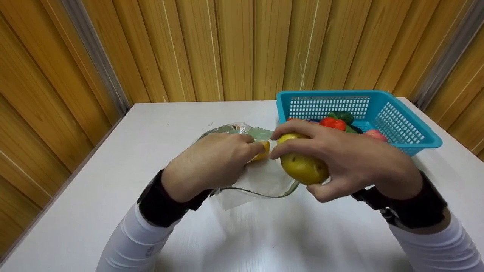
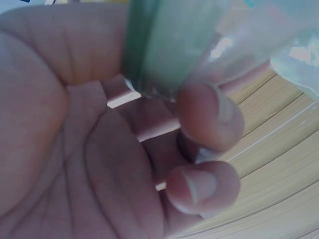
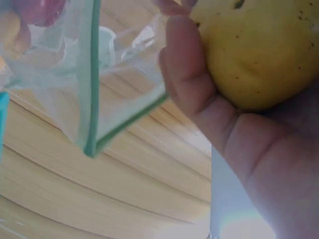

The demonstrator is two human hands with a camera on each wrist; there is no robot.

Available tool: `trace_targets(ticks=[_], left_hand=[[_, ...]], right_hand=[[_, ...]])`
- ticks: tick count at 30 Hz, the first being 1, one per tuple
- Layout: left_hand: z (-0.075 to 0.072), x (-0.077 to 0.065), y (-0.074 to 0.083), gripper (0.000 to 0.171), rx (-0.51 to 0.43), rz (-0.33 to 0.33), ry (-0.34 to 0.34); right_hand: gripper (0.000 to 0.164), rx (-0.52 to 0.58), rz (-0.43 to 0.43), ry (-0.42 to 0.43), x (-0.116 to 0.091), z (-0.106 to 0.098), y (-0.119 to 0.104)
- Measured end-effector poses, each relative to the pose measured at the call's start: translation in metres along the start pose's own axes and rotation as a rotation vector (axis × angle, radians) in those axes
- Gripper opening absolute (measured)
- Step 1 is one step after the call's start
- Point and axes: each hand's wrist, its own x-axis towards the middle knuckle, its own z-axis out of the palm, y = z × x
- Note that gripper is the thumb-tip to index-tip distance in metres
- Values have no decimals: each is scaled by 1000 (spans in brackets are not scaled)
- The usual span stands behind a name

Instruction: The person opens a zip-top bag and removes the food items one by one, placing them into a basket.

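Note:
A clear plastic bag with a green edge hangs with its mouth toward me. My left hand pinches the bag's green rim between thumb and curled fingers. A yellow-orange item shows by the left fingertips, partly hidden, its kind unclear. My right hand grips a yellow-brown potato with dark eyes, just right of the bag mouth. In the right wrist view the fingers curl round the potato, and a dark red round thing shows through the bag.
A turquoise plastic basket stands at the back right of the white table. In it lie a red pepper, a dark green vegetable and a pink item; the right hand hides part of it. Wood-patterned panels rise behind.

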Motion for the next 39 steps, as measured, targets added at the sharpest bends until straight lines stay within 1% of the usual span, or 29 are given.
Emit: trace_targets(ticks=[2,7,10,16,19,25,27,31,36,39], left_hand=[[0,1,-1,16,5,-6,-5],[0,1,-1,17,10,-14,2],[0,1,0,18,16,-17,8],[-2,1,2,26,11,-15,0],[-3,1,3,28,4,-13,-6],[-2,1,4,24,10,9,-4],[-2,1,4,23,8,12,-6],[-1,1,5,25,8,8,-14],[0,0,5,26,2,7,-9],[-1,0,5,26,0,11,-6]], right_hand=[[74,-3,-20,37,-1,-2,3],[73,-14,-30,120,-3,-8,12],[74,-32,-9,164,-6,-12,17],[73,-52,71,245,-15,-17,31],[72,-44,94,276,-18,-20,41],[72,14,115,330,-23,-23,64],[72,25,121,342,-24,-23,71],[73,18,178,347,-27,-20,87],[78,22,280,335,-31,-16,105],[71,30,353,312,-33,-14,114]])
